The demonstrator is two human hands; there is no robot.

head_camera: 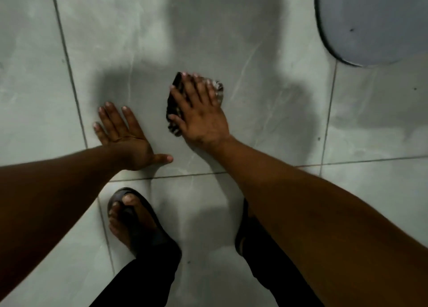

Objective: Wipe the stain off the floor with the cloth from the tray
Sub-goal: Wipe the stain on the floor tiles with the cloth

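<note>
Head view, looking down at a grey tiled floor (266, 112) crossed by dark grout lines. Leftmost, the left hand (126, 136) lies palm down on the tile with fingers spread and thumb out; its grip is released and holds nothing, and it probably serves as a prop for the person's weight while crouched. Below it, a foot in a dark sandal (136, 221) stands just behind a grout line, with dark trouser legs at the bottom edge. Right of centre, the right hand (201, 112) presses flat on the cloth (173, 107), a dark striped rag bunched between palm and floor. Its fingers are extended rather than curled, so the grip is a flat press that pins the cloth rather than clenching it; an open palm likely spreads pressure over more of the fabric for wiping. The cloth shows at the thumb side and past the fingertips, where motion blur suggests a stroke in progress. No stain can be made out on the tile; any remainder may lie under the cloth. At upper right, a rounded grey-blue object (375, 21) rests on the floor, well apart from both hands; whether it is the tray cannot be told.
</note>
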